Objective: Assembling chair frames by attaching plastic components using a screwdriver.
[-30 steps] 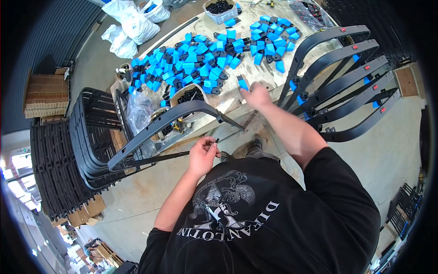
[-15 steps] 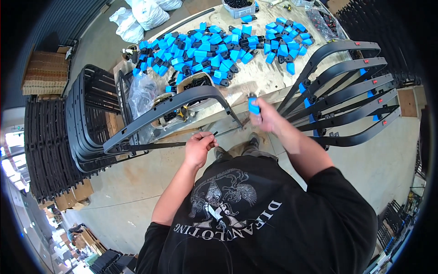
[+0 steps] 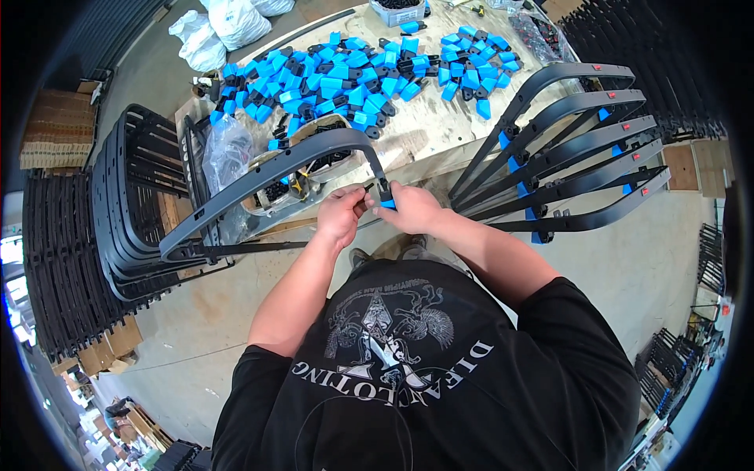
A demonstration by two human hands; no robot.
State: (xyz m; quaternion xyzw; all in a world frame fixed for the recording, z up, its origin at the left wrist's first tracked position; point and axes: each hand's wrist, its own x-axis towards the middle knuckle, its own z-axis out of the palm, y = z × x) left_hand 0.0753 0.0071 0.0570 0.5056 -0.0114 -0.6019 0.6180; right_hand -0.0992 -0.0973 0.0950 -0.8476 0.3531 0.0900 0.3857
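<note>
A black curved metal frame [image 3: 263,179] lies across the near left edge of the workbench, its bent end coming down between my hands. My right hand [image 3: 415,209] grips a blue-and-black bracket [image 3: 387,203] against that end. Just left of it, the fingers of my left hand [image 3: 340,217] are pinched on a small dark bolt-like piece [image 3: 367,188]; my fingers cover most of it. Behind the frame, an open box of small black parts [image 3: 334,161] stands on the bench.
Many blue-and-black brackets [image 3: 338,78] are heaped on the wooden workbench [image 3: 428,145]. At right, several black frames [image 3: 565,169] with blue brackets fan out past the bench edge. More black frames [image 3: 129,196] are stacked at left, near a clear plastic bag [image 3: 228,153].
My right hand has moved left and brought the blue-and-black bracket to the frame's bent end. My left hand has risen toward the same end, still pinching the small dark piece.
</note>
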